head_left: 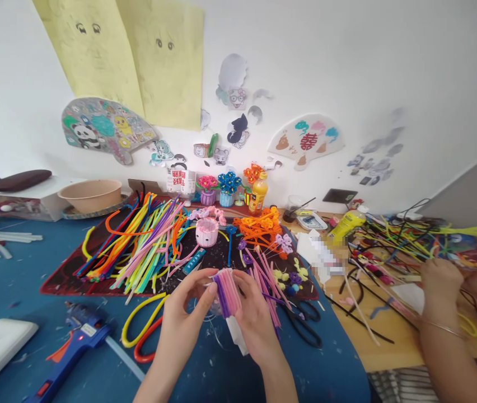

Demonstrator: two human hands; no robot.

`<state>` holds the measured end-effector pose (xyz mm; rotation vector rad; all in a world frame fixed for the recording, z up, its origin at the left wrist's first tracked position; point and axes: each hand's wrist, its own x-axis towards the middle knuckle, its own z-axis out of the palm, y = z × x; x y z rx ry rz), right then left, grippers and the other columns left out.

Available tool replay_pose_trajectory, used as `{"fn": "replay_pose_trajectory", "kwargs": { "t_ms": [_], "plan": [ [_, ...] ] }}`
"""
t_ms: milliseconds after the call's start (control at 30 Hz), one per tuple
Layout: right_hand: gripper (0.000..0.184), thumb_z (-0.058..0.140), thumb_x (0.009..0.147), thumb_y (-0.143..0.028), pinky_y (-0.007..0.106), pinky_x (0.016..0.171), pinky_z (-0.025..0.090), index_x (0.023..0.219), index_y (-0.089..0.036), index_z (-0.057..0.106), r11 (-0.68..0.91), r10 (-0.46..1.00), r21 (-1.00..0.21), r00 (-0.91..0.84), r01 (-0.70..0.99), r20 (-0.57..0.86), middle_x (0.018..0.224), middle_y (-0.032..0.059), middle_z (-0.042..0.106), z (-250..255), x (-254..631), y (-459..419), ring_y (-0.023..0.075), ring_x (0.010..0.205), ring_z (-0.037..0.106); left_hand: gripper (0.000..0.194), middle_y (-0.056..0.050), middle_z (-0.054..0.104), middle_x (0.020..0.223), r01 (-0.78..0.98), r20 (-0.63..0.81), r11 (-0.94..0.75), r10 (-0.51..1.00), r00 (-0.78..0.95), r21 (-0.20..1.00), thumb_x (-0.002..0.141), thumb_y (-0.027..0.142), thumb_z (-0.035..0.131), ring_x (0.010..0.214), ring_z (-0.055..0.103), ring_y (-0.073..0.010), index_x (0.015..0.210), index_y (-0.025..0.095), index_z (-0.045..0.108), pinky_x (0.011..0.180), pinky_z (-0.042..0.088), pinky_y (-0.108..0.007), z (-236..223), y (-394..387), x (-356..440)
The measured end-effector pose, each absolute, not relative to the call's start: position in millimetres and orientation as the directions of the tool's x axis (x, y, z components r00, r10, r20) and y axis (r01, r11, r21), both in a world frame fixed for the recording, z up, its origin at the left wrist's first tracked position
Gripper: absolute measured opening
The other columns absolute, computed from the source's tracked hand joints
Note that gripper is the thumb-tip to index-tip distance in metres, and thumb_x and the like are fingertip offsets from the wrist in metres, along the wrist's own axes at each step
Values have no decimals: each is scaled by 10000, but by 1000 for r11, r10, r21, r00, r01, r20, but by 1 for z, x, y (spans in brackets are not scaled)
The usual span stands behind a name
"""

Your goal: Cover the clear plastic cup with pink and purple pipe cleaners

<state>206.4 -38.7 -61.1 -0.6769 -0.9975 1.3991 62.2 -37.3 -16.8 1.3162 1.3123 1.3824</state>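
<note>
Between my two hands is a pipe-cleaner piece (227,293), its fuzzy strips lying side by side from purple to pink. My left hand (188,305) pinches its left edge with thumb and fingers. The right hand (256,316) closes round its other side, with the fingertips partly hidden. Below the piece a white paper-like strip (237,334) sticks out by my right palm. Just beyond stands a small pink pipe-cleaner pot (207,232) with dark eyes. Loose pink pipe cleaners (259,274) lie close to my right hand.
A blue glue gun (85,330) with a lit red light lies at left. Black-handled scissors (303,322) and yellow-red handles (144,330) flank my hands. A big pile of coloured pipe cleaners (146,240) covers the dark mat. At right, a co-worker's hands (442,285) work over the wooden table.
</note>
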Motion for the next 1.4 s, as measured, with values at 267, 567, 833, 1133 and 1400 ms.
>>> {"fn": "replay_pose_trajectory", "kwargs": {
  "t_ms": [267, 567, 833, 1133, 1400],
  "plan": [
    [490, 781, 805, -503, 304, 851, 531, 1208, -302, 587, -75, 980, -847, -195, -526, 35, 1175, 46, 640, -61, 213, -36, 215, 1024, 660, 211, -23, 738, 849, -10, 79, -80, 995, -57, 997, 822, 378, 694, 782, 653, -163, 933, 200, 723, 695, 507, -236, -12, -34, 61],
    [688, 865, 724, -411, 354, 922, 509, 1314, -314, 526, -105, 980, -869, -197, -483, -9, 1135, 55, 702, -58, 214, -36, 230, 1073, 662, 282, -16, 677, 875, 111, 91, -99, 993, 70, 989, 813, 387, 713, 739, 575, -149, 1031, 208, 701, 709, 481, -264, -24, -29, 58],
    [654, 862, 718, -409, 337, 884, 525, 1286, -303, 556, -91, 988, -898, -150, -431, -28, 1052, 41, 722, -62, 217, -34, 202, 971, 684, 283, -12, 665, 876, 189, 115, -136, 986, 120, 973, 838, 377, 674, 731, 558, -150, 1069, 214, 686, 708, 475, -270, -24, -23, 61],
    [575, 847, 749, -342, 383, 967, 522, 1250, -303, 568, -50, 988, -912, -157, -407, 16, 1201, 65, 684, -60, 221, -35, 234, 1120, 648, 282, -34, 691, 895, 270, 137, -165, 983, 120, 949, 890, 390, 595, 807, 621, -187, 1092, 204, 660, 744, 485, -300, -25, -19, 65],
    [472, 828, 759, -335, 394, 988, 509, 1186, -279, 634, 5, 989, -937, -139, -349, 57, 1222, 70, 678, -57, 219, -35, 238, 1113, 647, 240, 30, 595, 741, 185, 118, -138, 986, 115, 973, 903, 371, 600, 696, 553, -144, 1090, 230, 656, 681, 440, -263, -21, -18, 67]
  ]
}}
